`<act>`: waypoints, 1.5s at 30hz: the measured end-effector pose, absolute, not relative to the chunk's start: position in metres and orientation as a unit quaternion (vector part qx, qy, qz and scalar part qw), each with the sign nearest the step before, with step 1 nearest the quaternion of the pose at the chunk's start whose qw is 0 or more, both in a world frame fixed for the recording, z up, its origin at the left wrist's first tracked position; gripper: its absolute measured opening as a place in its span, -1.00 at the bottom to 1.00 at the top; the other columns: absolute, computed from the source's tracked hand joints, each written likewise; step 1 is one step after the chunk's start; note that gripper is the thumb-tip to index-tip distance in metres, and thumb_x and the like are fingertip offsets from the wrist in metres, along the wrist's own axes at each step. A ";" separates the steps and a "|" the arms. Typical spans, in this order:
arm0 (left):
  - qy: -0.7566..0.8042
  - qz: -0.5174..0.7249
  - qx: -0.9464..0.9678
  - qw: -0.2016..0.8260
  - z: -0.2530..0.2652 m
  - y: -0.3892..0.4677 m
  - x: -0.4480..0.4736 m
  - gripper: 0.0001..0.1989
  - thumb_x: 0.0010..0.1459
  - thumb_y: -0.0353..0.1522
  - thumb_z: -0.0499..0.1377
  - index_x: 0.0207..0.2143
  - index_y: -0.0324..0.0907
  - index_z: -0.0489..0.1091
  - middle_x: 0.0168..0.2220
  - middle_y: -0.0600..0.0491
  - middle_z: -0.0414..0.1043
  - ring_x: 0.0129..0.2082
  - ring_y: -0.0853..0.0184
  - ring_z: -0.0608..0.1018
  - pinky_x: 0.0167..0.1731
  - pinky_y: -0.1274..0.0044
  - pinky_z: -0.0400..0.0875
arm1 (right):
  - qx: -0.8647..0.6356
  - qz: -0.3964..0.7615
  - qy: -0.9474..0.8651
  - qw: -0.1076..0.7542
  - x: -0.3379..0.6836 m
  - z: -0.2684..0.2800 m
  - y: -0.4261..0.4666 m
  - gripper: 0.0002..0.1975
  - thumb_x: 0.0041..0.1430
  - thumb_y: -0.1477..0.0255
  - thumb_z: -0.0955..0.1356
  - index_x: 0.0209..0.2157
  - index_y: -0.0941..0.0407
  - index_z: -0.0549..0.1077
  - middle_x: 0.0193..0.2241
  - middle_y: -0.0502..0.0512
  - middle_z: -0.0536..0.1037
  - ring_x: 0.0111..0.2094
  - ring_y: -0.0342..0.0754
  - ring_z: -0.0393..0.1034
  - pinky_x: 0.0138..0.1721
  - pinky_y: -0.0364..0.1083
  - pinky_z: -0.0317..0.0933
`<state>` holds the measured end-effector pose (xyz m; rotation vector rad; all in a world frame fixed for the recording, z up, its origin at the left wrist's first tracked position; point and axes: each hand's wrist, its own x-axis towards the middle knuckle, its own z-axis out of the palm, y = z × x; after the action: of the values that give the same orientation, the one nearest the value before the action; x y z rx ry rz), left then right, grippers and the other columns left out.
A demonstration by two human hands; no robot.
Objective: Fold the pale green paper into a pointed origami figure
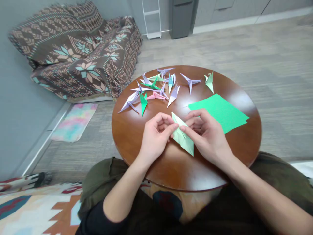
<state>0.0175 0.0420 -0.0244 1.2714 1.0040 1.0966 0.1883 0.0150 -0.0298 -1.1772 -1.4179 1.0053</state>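
Observation:
A pale green piece of folded origami paper (pixel 185 143) is held between both hands above the near half of the round table. It has a long diamond shape, with one point toward the far side and the other toward me. My left hand (pixel 157 132) pinches its left edge between thumb and bent fingers. From the other side, my right hand (pixel 206 132) grips it, the thumb lying on its upper face and the fingers curled behind. The right fingertips are partly hidden. Just past my right hand lie green paper sheets (pixel 217 109).
Several folded paper cranes in purple, green, blue and pink, among them a pink crane (pixel 156 96), cluster at the table's far left. A pale green crane (pixel 209 82) stands at the far right. The brown table (pixel 156 168) has a rounded edge near my knees. A covered sofa (pixel 85 62) stands beyond.

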 end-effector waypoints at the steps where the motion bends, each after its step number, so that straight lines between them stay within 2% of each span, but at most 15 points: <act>1: 0.425 0.463 0.539 0.560 -0.024 0.042 0.017 -0.72 0.09 -0.28 0.43 -0.33 -0.18 0.39 -0.48 0.16 0.43 -0.58 0.51 0.43 -0.57 0.65 0.34 | -0.482 0.418 -0.592 0.492 0.188 -0.030 0.015 -0.78 0.29 0.29 0.46 -0.15 0.04 0.39 -0.42 -0.04 0.56 -0.42 -0.07 0.47 -0.42 -0.11 0.28; 7: 0.402 0.469 0.532 0.579 -0.025 0.045 0.015 -0.66 0.02 -0.24 0.49 -0.33 -0.18 0.41 -0.45 0.14 0.48 -0.59 0.51 0.42 -0.58 0.63 0.32 | -0.461 0.448 -0.589 0.491 0.189 -0.027 0.016 -0.88 0.33 0.33 0.44 -0.24 0.07 0.47 -0.36 0.00 0.59 -0.35 -0.08 0.49 -0.34 -0.11 0.33; 13: 0.412 0.445 0.550 0.575 -0.022 0.044 0.014 -0.69 0.03 -0.20 0.48 -0.40 -0.19 0.48 -0.53 0.15 0.42 -0.61 0.49 0.38 -0.59 0.61 0.25 | -0.424 0.515 -0.572 0.477 0.193 -0.021 0.019 -0.82 0.28 0.26 0.48 -0.31 0.08 0.55 -0.34 0.05 0.63 -0.25 -0.01 0.52 -0.18 -0.06 0.37; 18: 0.419 0.453 0.556 0.557 -0.018 0.043 0.012 -0.73 0.00 -0.21 0.50 -0.42 -0.20 0.58 -0.46 0.09 0.51 -0.55 0.47 0.39 -0.52 0.58 0.30 | -0.399 0.552 -0.560 0.471 0.199 -0.023 0.022 -0.82 0.23 0.27 0.52 -0.36 0.08 0.61 -0.28 0.07 0.63 -0.21 -0.01 0.50 -0.10 -0.04 0.34; 22: 0.427 0.436 0.560 0.561 -0.013 0.039 0.013 -0.77 0.02 -0.26 0.49 -0.42 -0.22 0.60 -0.48 0.09 0.52 -0.55 0.47 0.41 -0.50 0.59 0.34 | -0.397 0.557 -0.546 0.484 0.199 -0.025 0.022 -0.81 0.17 0.33 0.56 -0.44 0.09 0.60 -0.23 0.08 0.59 -0.18 -0.03 0.49 -0.10 -0.06 0.34; 25: 0.436 0.432 0.570 0.546 -0.009 0.036 0.014 -0.79 0.00 -0.30 0.50 -0.41 -0.23 0.60 -0.49 0.10 0.52 -0.56 0.47 0.42 -0.51 0.61 0.35 | -0.410 0.519 -0.561 0.497 0.197 -0.025 0.020 -0.83 0.15 0.39 0.56 -0.47 0.10 0.59 -0.19 0.09 0.54 -0.14 -0.03 0.47 -0.11 -0.07 0.34; 32: 0.429 0.443 0.555 0.559 -0.004 0.032 0.018 -0.83 0.00 -0.37 0.49 -0.42 -0.24 0.58 -0.50 0.11 0.53 -0.56 0.48 0.47 -0.53 0.64 0.41 | -0.439 0.429 -0.606 0.506 0.190 -0.023 0.010 -0.83 0.18 0.55 0.47 -0.48 0.10 0.54 -0.11 0.12 0.46 -0.09 -0.01 0.44 -0.29 -0.13 0.34; 39: 0.403 0.444 0.526 0.603 -0.009 0.034 0.016 -0.83 0.00 -0.38 0.48 -0.41 -0.25 0.58 -0.48 0.09 0.55 -0.52 0.43 0.54 -0.44 0.62 0.50 | -0.445 0.417 -0.622 0.491 0.188 -0.022 0.008 -0.85 0.21 0.53 0.45 -0.45 0.10 0.58 -0.09 0.15 0.43 -0.09 -0.01 0.45 -0.32 -0.14 0.36; 45: 0.396 0.437 0.538 0.602 -0.007 0.036 0.014 -0.85 0.05 -0.36 0.45 -0.43 -0.27 0.59 -0.54 0.09 0.51 -0.53 0.44 0.51 -0.43 0.61 0.47 | -0.460 0.414 -0.623 0.479 0.188 -0.019 0.008 -0.85 0.18 0.53 0.46 -0.48 0.10 0.57 -0.11 0.19 0.46 0.00 0.09 0.43 -0.35 -0.14 0.37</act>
<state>0.0140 0.0356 -0.0066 1.2469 0.9182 1.0111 0.1882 0.0076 -0.0194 -1.1217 -1.5195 1.0109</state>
